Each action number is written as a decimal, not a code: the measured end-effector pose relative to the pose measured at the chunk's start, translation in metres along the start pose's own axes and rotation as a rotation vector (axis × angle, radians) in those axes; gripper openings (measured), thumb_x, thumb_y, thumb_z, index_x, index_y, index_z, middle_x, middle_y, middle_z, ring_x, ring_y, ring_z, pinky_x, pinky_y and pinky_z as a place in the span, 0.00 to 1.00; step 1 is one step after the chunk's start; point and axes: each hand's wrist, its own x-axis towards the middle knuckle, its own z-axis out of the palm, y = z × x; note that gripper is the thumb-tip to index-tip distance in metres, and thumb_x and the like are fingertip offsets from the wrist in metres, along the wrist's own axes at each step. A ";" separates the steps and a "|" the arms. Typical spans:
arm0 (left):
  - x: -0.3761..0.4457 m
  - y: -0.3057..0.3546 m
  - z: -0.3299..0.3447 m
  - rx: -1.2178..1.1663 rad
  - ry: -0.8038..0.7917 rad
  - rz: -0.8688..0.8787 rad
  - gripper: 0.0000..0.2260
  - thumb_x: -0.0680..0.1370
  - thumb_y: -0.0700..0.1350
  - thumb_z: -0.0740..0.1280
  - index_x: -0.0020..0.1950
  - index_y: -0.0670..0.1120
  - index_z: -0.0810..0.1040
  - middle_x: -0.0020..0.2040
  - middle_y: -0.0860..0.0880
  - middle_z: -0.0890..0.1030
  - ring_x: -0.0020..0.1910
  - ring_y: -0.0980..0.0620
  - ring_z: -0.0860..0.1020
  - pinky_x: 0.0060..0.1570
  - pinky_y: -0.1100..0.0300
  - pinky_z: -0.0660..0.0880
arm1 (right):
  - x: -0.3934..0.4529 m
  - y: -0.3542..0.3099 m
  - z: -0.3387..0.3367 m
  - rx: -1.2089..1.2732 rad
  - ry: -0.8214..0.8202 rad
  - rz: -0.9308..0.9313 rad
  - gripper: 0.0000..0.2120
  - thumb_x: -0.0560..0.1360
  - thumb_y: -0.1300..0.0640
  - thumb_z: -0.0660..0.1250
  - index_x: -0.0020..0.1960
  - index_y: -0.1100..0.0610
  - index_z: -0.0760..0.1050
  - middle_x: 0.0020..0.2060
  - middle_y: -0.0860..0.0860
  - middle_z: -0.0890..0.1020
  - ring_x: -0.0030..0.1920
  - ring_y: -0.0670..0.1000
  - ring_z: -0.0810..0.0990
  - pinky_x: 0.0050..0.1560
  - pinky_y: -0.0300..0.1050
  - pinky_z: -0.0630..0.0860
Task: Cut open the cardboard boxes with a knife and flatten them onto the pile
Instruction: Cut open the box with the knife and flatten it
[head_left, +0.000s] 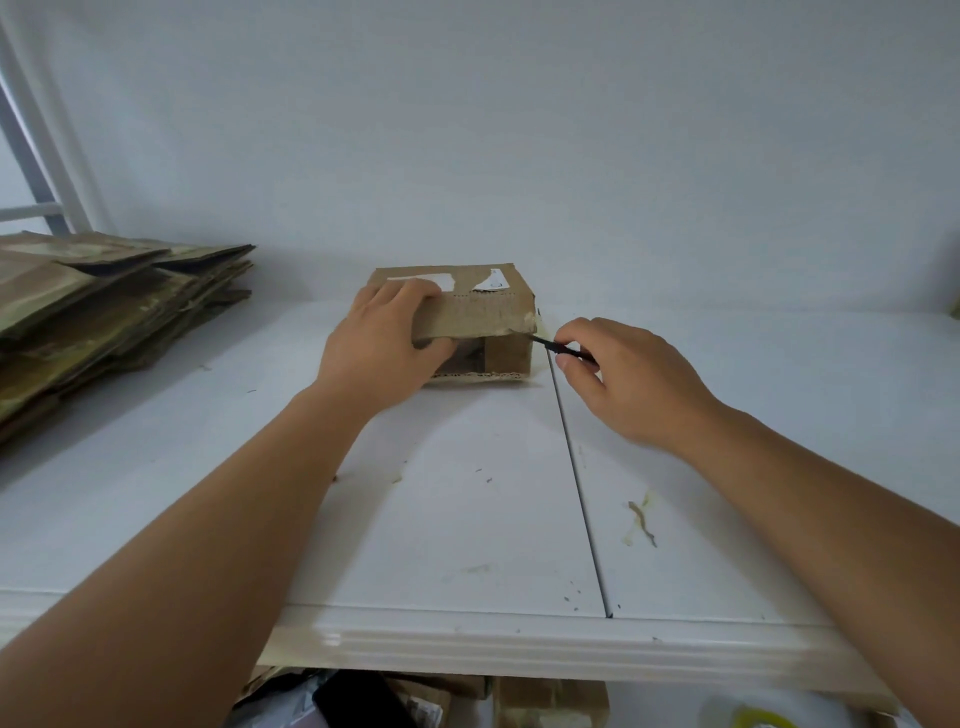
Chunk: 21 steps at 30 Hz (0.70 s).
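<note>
A small brown cardboard box (483, 312) with torn white label scraps lies on the white table (467, 519), its near side partly open. My left hand (384, 343) grips the box's near-left flap, thumb underneath. My right hand (628, 379) holds a thin black knife (558, 349) whose tip touches the box's near-right corner. A pile of flattened cardboard (104, 312) is stacked at the table's left.
A white wall rises right behind the box. A dark seam (576, 467) runs across the table from the box to the front edge. Stains and scraps mark the tabletop. More cardboard and packaging (415, 701) lie on the floor under the front edge.
</note>
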 end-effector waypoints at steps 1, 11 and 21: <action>0.000 0.000 -0.001 -0.018 0.009 -0.014 0.20 0.76 0.56 0.67 0.67 0.58 0.70 0.65 0.60 0.72 0.67 0.55 0.64 0.50 0.57 0.65 | 0.000 0.000 0.000 0.011 0.011 -0.002 0.08 0.81 0.51 0.58 0.56 0.51 0.73 0.43 0.46 0.77 0.40 0.52 0.75 0.38 0.47 0.72; 0.001 0.003 -0.002 -0.136 0.137 -0.071 0.15 0.78 0.61 0.66 0.62 0.59 0.79 0.61 0.61 0.78 0.60 0.55 0.74 0.50 0.57 0.72 | 0.002 -0.001 -0.002 0.058 0.141 0.064 0.08 0.82 0.52 0.58 0.55 0.53 0.73 0.41 0.45 0.75 0.37 0.52 0.73 0.38 0.47 0.70; -0.001 0.017 -0.012 -0.234 0.280 -0.179 0.13 0.78 0.63 0.64 0.42 0.56 0.79 0.37 0.55 0.78 0.40 0.52 0.76 0.34 0.59 0.66 | 0.001 -0.005 -0.001 0.068 0.139 0.059 0.09 0.82 0.52 0.56 0.55 0.55 0.71 0.41 0.47 0.75 0.39 0.55 0.75 0.39 0.51 0.73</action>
